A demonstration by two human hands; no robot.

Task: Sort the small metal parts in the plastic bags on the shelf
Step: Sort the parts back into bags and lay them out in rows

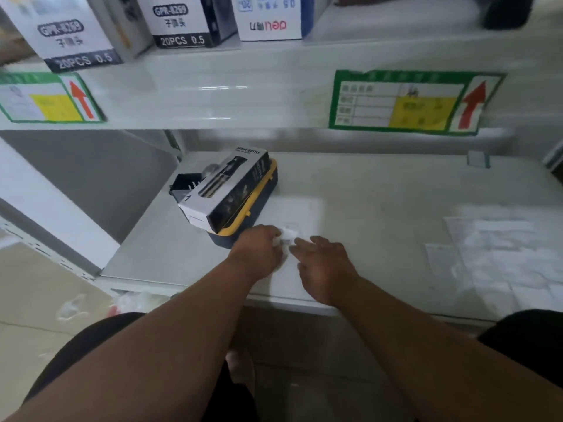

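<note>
At the centre of the frame, our left hand [259,249] curls its grip around a small clear plastic bag [286,236] on the pale shelf [380,208]. Our right hand [324,263] hovers beside it, fingers loosely spread, holding nothing. A boxed spray bottle [227,190] lies just above and left.

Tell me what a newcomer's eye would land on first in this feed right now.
Probably the two hands at the shelf's front edge: the left hand grips a small clear plastic bag, the right hand open beside it. Next, the spray bottle box lying on a yellow-rimmed case just behind them, and the green labels with red arrows above.
</note>
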